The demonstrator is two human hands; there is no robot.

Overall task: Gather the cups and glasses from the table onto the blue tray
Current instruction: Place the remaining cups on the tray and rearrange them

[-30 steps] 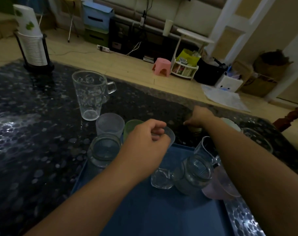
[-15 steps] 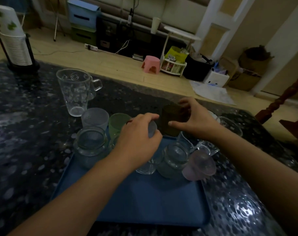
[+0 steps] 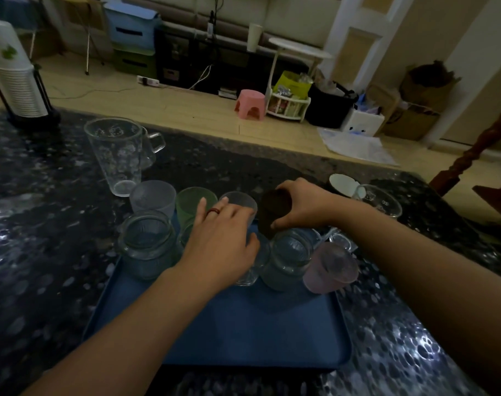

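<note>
The blue tray (image 3: 243, 324) lies on the dark speckled table in front of me. Along its far side stand two glass jars (image 3: 146, 244) (image 3: 289, 258), a frosted cup (image 3: 153, 195), a green cup (image 3: 193, 201), a second frosted cup (image 3: 240, 200) and a pink cup (image 3: 329, 267). My right hand (image 3: 303, 207) grips a dark brown cup (image 3: 273, 212) just above the right jar. My left hand (image 3: 220, 241) rests with fairly straight fingers against the second frosted cup. Off the tray stand a tall clear mug (image 3: 117, 155), a white-lined cup (image 3: 342, 184) and a clear printed glass (image 3: 381, 200).
A rack of stacked paper cups (image 3: 14, 81) stands at the table's back left corner. A wooden chair (image 3: 472, 167) is at the right beyond the table. The near half of the tray holds nothing. The table's far edge runs just behind the cups.
My right hand picked up the dark brown cup from the table and brought it back over the tray. My left hand lowered the frosted cup into the row and its fingers have straightened.
</note>
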